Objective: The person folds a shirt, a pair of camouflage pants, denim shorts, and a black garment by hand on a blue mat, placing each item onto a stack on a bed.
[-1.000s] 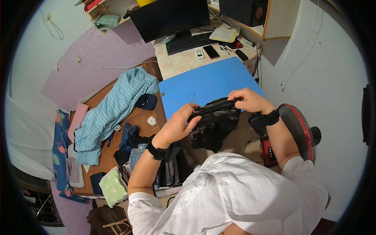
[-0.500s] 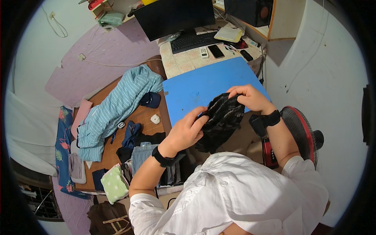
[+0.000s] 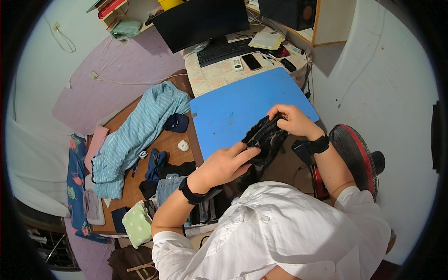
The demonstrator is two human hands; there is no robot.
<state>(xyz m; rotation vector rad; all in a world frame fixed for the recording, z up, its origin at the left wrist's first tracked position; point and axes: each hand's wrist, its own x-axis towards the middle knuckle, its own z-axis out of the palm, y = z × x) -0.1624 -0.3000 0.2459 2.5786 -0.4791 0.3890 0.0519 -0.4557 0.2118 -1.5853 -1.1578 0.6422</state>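
A black garment with faint lighter markings hangs between my hands, over the near edge of a blue tabletop. My left hand pinches its left side, the index finger lying across the cloth. At the upper right corner, the fingers of my right hand are closed on its edge. The lower part drops below the tabletop toward my white shirt and is partly hidden by my left hand. Which kind of garment it is cannot be made out.
Left, a brown mat bears a striped light-blue cloth, a dark cap and folded clothes. Beyond the tabletop are a keyboard, a phone and a monitor. A fan stands right.
The garment's upper part, gathered in folds before, now hangs narrower and flatter. My left hand has shifted slightly right and down along it. The whole view has also shifted a little.
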